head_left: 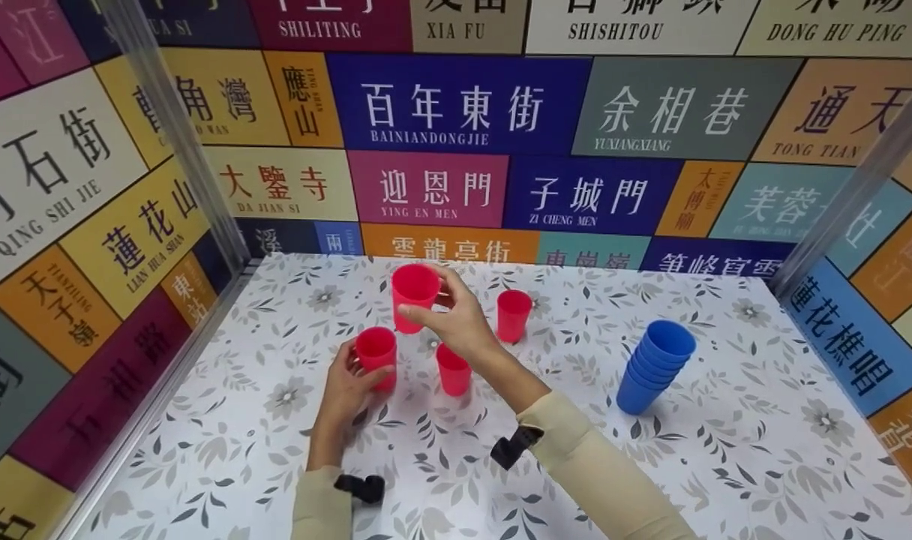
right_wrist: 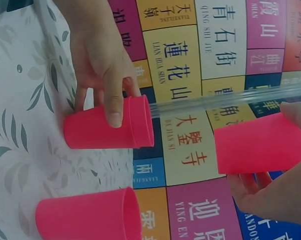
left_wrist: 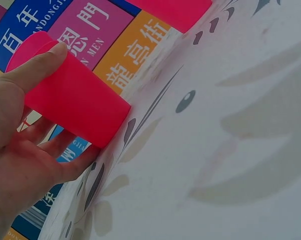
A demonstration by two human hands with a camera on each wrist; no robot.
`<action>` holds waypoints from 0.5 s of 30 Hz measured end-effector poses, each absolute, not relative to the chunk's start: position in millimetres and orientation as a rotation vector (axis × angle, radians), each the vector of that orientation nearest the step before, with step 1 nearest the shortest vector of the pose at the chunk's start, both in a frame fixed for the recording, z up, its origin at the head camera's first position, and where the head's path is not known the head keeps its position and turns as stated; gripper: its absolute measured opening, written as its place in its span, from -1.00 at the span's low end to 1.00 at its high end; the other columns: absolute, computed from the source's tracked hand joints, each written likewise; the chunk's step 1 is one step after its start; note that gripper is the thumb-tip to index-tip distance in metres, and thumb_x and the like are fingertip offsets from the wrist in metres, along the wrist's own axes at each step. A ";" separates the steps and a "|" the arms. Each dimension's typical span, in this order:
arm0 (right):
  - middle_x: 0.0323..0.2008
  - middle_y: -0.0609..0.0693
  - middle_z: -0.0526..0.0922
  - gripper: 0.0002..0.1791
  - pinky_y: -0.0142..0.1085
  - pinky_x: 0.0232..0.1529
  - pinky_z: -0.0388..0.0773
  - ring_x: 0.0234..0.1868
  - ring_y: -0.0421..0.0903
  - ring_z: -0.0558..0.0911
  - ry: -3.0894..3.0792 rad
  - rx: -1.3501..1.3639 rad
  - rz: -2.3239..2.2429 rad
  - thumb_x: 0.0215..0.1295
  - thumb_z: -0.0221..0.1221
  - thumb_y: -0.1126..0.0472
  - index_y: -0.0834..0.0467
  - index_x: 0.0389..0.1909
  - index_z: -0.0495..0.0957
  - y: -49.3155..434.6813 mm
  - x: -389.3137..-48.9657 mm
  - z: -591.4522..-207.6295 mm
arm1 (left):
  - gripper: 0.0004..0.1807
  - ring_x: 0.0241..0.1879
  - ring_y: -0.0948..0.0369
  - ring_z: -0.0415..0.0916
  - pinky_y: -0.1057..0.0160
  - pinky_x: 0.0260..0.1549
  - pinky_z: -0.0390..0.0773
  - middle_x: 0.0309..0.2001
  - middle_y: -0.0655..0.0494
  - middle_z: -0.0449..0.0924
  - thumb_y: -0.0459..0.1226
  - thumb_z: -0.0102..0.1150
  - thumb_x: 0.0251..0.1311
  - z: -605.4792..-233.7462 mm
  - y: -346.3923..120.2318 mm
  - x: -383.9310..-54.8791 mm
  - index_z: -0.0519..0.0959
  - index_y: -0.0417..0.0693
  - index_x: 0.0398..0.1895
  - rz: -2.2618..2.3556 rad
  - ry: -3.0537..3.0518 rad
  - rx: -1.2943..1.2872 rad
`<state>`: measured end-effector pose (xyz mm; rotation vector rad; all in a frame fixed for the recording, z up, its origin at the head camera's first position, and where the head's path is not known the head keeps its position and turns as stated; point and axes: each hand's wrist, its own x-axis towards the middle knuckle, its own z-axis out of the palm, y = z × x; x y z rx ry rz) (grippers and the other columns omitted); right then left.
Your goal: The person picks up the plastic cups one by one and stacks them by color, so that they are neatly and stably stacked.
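My left hand point(head_left: 345, 390) holds a red cup point(head_left: 377, 351) upright on the table, its thumb across the near side. In the right wrist view that cup point(right_wrist: 103, 126) shows a step below its rim; I cannot tell whether two cups are nested there. Raised above the tabletop, another red cup point(head_left: 415, 289) is gripped by my right hand point(head_left: 457, 319), mouth up. Between the arms stands a red cup point(head_left: 454, 375), partly covered by the right hand and wrist. One more red cup point(head_left: 513, 315) stands farther back, right of the right hand.
A stack of several nested blue cups point(head_left: 655, 367) leans slightly at the right of the table. White leaf-patterned cloth covers the tabletop point(head_left: 561, 457). Walls of coloured sign panels point(head_left: 456, 105) enclose the back and sides, with clear corner strips point(head_left: 201, 150).
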<state>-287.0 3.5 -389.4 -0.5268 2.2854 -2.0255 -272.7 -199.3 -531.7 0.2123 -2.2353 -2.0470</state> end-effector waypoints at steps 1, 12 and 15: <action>0.17 0.06 0.56 -0.20 -0.24 0.00 0.68 0.21 0.02 0.54 2.277 -0.529 -2.014 0.17 0.42 0.07 -0.06 0.42 0.31 0.9 -287.0 -389.8 | -0.18 0.37 -0.04 0.36 -0.06 0.37 0.42 0.35 -0.05 0.42 -0.26 0.47 0.09 -531.4 -199.0 -273.2 0.27 0.00 0.41 -2.044 -2.238 0.216; 0.19 0.11 0.54 -0.24 -0.22 0.03 0.65 0.17 0.02 0.56 2.247 -0.613 -1.978 0.17 0.41 0.13 0.03 0.40 0.34 -27.9 -286.5 -404.4 | -0.23 0.38 -0.11 0.38 -0.08 0.39 0.38 0.34 -0.19 0.42 -0.43 0.35 0.13 -534.1 -199.2 -273.8 0.25 -0.12 0.42 -2.036 -2.198 0.150; 0.19 0.11 0.55 -0.24 -0.21 0.03 0.65 0.18 0.03 0.55 2.254 -0.596 -1.976 0.17 0.41 0.12 0.02 0.40 0.35 -33.0 -286.5 -406.5 | -0.22 0.39 -0.13 0.36 -0.09 0.40 0.37 0.36 -0.20 0.40 -0.44 0.35 0.13 -534.6 -199.3 -274.8 0.24 -0.12 0.43 -2.028 -2.206 0.150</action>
